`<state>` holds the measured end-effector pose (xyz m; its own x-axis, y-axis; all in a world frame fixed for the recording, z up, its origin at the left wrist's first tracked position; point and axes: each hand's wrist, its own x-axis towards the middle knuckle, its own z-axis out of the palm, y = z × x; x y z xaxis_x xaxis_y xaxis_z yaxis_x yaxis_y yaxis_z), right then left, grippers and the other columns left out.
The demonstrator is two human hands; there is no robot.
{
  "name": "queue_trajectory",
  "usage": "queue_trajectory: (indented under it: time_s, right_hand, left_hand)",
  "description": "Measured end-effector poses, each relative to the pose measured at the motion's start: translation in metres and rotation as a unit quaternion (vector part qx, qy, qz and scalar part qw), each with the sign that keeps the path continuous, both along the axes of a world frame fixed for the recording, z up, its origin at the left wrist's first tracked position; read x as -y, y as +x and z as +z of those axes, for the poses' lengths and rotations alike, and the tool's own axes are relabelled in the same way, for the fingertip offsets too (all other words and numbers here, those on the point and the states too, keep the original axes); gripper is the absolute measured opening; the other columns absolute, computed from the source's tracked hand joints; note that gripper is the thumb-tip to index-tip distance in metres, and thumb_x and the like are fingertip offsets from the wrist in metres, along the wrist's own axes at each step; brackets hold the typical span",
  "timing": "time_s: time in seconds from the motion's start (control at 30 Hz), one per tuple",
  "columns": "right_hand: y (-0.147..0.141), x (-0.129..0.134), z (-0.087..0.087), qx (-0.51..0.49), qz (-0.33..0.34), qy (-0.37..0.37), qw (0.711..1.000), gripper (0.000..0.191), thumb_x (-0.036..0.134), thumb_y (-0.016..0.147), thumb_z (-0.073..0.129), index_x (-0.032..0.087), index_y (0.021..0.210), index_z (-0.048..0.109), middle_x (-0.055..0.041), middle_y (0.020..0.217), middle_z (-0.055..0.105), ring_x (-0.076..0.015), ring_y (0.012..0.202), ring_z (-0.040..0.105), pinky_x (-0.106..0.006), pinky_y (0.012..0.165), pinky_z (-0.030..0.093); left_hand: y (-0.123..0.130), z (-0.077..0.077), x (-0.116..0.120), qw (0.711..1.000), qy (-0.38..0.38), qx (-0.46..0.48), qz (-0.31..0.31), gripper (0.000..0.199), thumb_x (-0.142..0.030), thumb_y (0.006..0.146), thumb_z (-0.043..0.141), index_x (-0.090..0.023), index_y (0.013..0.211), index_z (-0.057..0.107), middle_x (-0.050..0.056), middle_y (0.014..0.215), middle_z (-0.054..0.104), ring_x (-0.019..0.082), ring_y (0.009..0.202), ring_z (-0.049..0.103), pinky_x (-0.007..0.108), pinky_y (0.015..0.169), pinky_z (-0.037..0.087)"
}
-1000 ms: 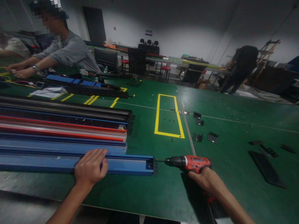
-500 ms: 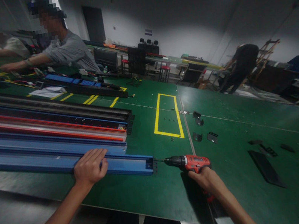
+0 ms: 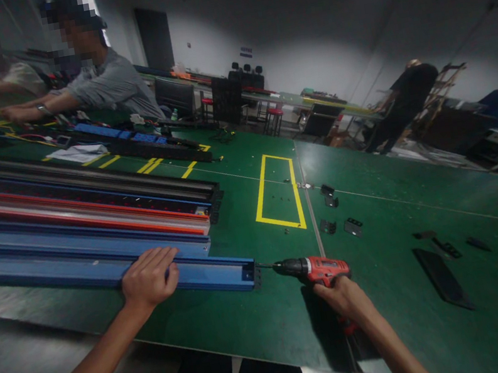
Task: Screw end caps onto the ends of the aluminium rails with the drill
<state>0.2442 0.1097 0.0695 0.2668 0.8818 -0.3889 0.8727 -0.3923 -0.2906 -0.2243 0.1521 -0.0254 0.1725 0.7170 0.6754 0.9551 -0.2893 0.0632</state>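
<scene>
A long blue metal profile (image 3: pixel 216 273) lies along the near side of the green table, with a dark end cap (image 3: pixel 256 273) at its right end. My left hand (image 3: pixel 151 279) is closed over the profile a little short of that end, thumb on top and fingers over the far edge. In my right hand (image 3: pixel 344 298) is a red and black cordless drill (image 3: pixel 324 269), gripped by its handle. The drill lies level and points left. Its long thin bit (image 3: pixel 266 265) reaches the end cap; whether it sits in a screw is too small to tell.
More blue, red and black profiles (image 3: pixel 178 220) lie parallel beyond. Small black brackets (image 3: pixel 353 227) and a flat black piece (image 3: pixel 442 278) rest to the right. Yellow tape (image 3: pixel 279 225) marks a rectangle. Two people (image 3: pixel 117 81) work across the table; another person (image 3: pixel 411 99) stands far right.
My hands, the drill and the blue profile hold almost the same place. Across the table, a person's hands have shifted slightly; the standing person at far right has straightened a little.
</scene>
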Motion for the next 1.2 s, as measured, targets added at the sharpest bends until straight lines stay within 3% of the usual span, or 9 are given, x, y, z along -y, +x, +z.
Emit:
queue_trajectory:
  time_s: [0.47, 0.83, 1.2]
  right_hand:
    - [0.0026, 0.0008, -0.0015, -0.005, 0.018, 0.011, 1.0, 0.034, 0.045, 0.09, 0.056, 0.018, 0.072, 0.068, -0.0065, 0.068, 0.07, -0.0178, 0.061, 0.062, -0.027, 0.058, 0.038]
    - [0.0008, 0.0, -0.0012, 0.011, 0.009, 0.004, 1.0, 0.036, 0.048, 0.089, 0.056, 0.02, 0.067, 0.065, -0.0073, 0.068, 0.069, -0.0184, 0.061, 0.061, -0.028, 0.057, 0.037]
    - [0.0019, 0.0009, -0.0023, -0.007, 0.005, 0.009, 1.0, 0.036, 0.049, 0.087, 0.056, 0.021, 0.065, 0.061, -0.005, 0.066, 0.066, -0.0174, 0.058, 0.059, -0.028, 0.057, 0.037]
  left_hand:
    - [-0.0012, -0.0013, -0.0001, 1.0, -0.017, 0.014, 0.003, 0.04, -0.03, 0.089, 0.048, -0.022, 0.112, 0.079, 0.008, 0.108, 0.08, 0.032, 0.108, 0.072, 0.047, 0.106, 0.049]
    - [-0.0025, -0.0038, -0.002, 0.999, 0.03, -0.026, -0.014, 0.04, -0.028, 0.094, 0.045, -0.014, 0.11, 0.079, 0.013, 0.108, 0.08, 0.034, 0.103, 0.074, 0.049, 0.101, 0.052]
    - [-0.0026, -0.0047, -0.0016, 1.0, 0.027, -0.008, -0.011, 0.038, -0.029, 0.093, 0.047, -0.017, 0.11, 0.079, 0.011, 0.108, 0.08, 0.033, 0.104, 0.073, 0.048, 0.102, 0.051]
